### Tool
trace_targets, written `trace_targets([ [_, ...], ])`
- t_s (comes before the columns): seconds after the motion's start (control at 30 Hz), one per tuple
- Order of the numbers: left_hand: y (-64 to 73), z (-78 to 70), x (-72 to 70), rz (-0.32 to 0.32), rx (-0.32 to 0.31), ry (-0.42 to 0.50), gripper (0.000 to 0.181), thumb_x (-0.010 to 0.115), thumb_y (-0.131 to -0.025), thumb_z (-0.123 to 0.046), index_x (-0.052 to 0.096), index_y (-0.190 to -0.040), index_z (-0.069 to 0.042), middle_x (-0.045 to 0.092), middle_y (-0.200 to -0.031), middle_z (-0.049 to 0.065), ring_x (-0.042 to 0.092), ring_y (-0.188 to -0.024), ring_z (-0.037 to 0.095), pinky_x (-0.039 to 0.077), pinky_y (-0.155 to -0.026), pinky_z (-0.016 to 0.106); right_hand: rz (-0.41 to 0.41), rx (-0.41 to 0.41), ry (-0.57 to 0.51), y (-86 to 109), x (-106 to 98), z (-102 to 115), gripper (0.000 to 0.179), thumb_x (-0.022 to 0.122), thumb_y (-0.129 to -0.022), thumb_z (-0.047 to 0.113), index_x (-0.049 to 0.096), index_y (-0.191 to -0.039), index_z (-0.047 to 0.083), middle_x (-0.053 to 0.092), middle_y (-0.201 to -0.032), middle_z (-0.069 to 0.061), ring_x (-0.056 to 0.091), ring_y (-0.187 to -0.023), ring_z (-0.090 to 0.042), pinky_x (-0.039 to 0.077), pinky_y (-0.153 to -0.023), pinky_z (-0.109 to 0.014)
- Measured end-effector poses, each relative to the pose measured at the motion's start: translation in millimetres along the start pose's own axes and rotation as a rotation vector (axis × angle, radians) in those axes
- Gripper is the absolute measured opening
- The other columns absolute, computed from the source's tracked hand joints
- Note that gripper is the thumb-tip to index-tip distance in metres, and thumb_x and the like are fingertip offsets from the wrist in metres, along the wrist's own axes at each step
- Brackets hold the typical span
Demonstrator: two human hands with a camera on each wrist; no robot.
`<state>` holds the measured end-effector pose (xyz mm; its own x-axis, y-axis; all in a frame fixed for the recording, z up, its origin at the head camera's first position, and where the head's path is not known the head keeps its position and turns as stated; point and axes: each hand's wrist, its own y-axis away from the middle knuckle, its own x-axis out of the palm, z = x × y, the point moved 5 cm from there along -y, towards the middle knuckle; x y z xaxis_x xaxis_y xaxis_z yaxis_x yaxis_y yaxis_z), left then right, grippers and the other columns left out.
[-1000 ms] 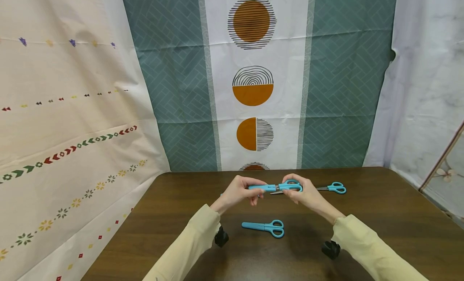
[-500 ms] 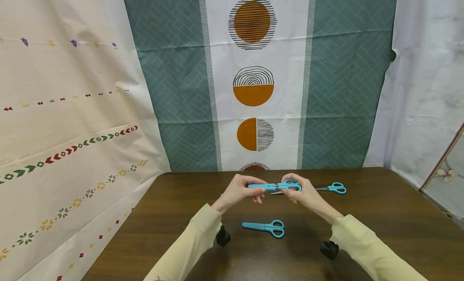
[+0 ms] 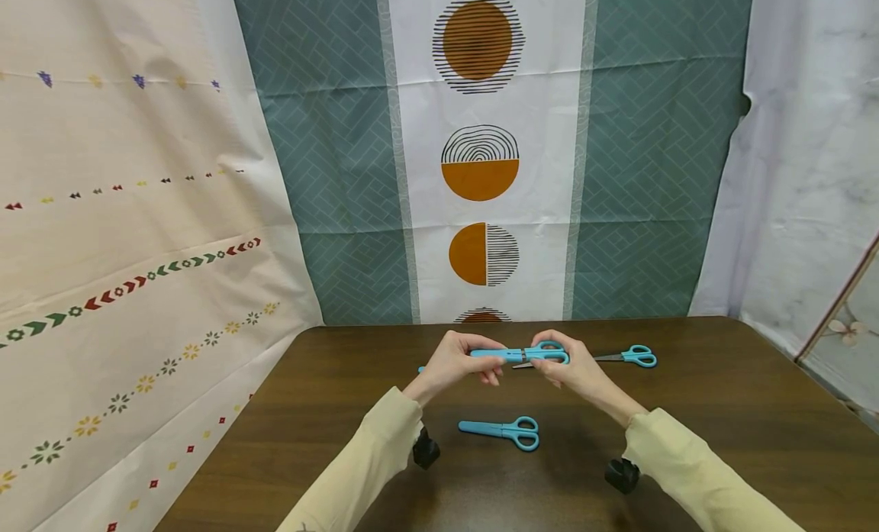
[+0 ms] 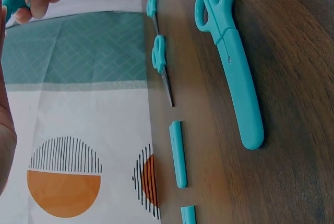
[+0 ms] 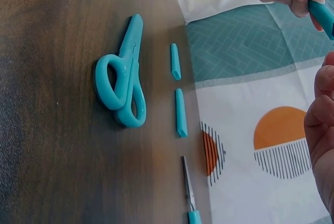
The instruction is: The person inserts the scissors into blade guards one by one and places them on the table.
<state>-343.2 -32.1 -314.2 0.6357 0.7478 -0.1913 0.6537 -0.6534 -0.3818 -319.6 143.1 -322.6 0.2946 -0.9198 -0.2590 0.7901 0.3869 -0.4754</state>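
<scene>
My left hand (image 3: 458, 360) pinches a light-blue blade cover (image 3: 507, 355), held level above the table. From the other side my right hand (image 3: 573, 368) grips the light-blue handles of a pair of scissors (image 3: 553, 353). Its blades sit almost wholly inside the cover, with a thin strip of metal between cover and handles. Below the hands, covered scissors (image 3: 500, 430) lie on the table, handles to the right. In the left wrist view, only part of the right hand and the held handles shows at the upper left corner.
Two uncovered scissors, one nearer (image 4: 159, 54) and one farther (image 4: 152, 6), lie in a row at the table's back. Two loose blade covers, one (image 5: 180, 113) beside the other (image 5: 175, 61), continue that row leftward. Hanging cloths (image 3: 343, 211) stand behind the brown table (image 3: 330, 425).
My right hand has shifted slightly left, sliding the scissors deeper into the cover, so less blade shows. The left hand stays nearly in place, and the things on the table have not moved.
</scene>
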Motion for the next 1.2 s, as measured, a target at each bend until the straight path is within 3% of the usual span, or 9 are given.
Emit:
trace_targets([
  [0.27,-3.0,2.8,2.0,-0.006,0.012,0.011,0.020,0.059,-0.086,0.004,0.061,-0.104,0.013,0.063,-0.076,0.021,0.064,-0.062,0.026,0.050,-0.062,0.047,-0.013,0.033,0.034,-0.4,2.1,-0.3,0.017,0.056,-0.086,-0.003,0.048,-0.101,-0.006,0.045,-0.055,-0.002,0.034,-0.046,-0.041,0.037,-0.042,-0.042],
  [0.53,-4.7,2.3,4.1,0.004,0.017,-0.006,0.021,0.059,-0.086,0.002,0.062,-0.104,0.013,0.064,-0.076,0.020,0.064,-0.063,0.027,0.049,-0.064,0.052,-0.008,0.038,0.048,0.7,2.5,-0.5,0.018,0.056,-0.086,-0.004,0.048,-0.101,-0.006,0.045,-0.055,-0.003,0.038,-0.044,-0.035,0.038,-0.042,-0.040],
  [0.9,-3.9,4.7,3.9,-0.019,0.027,-0.002,0.019,0.060,-0.085,0.002,0.062,-0.101,0.013,0.063,-0.077,0.023,0.064,-0.062,0.029,0.045,-0.065,0.058,-0.001,0.043,0.035,-0.2,3.2,-1.4,0.019,0.056,-0.086,-0.004,0.047,-0.102,-0.008,0.045,-0.056,-0.002,0.034,-0.047,-0.043,0.038,-0.042,-0.037],
  [1.07,-3.0,4.1,3.7,-0.026,0.025,0.005,0.019,0.060,-0.085,0.003,0.062,-0.101,0.013,0.063,-0.077,0.024,0.063,-0.062,0.031,0.045,-0.065,0.058,0.000,0.054,0.040,-0.6,4.0,-1.7,0.019,0.057,-0.086,-0.003,0.047,-0.102,-0.007,0.044,-0.056,-0.002,0.035,-0.046,-0.038,0.039,-0.042,-0.033],
  [1.2,-1.7,3.7,3.8,-0.022,0.018,-0.004,0.018,0.061,-0.084,0.003,0.063,-0.100,0.013,0.063,-0.076,0.020,0.061,-0.063,0.040,0.046,-0.065,0.056,0.007,0.069,0.042,0.5,4.5,-2.4,0.020,0.057,-0.086,-0.002,0.047,-0.102,-0.006,0.044,-0.056,-0.003,0.037,-0.044,-0.028,0.039,-0.042,-0.030],
])
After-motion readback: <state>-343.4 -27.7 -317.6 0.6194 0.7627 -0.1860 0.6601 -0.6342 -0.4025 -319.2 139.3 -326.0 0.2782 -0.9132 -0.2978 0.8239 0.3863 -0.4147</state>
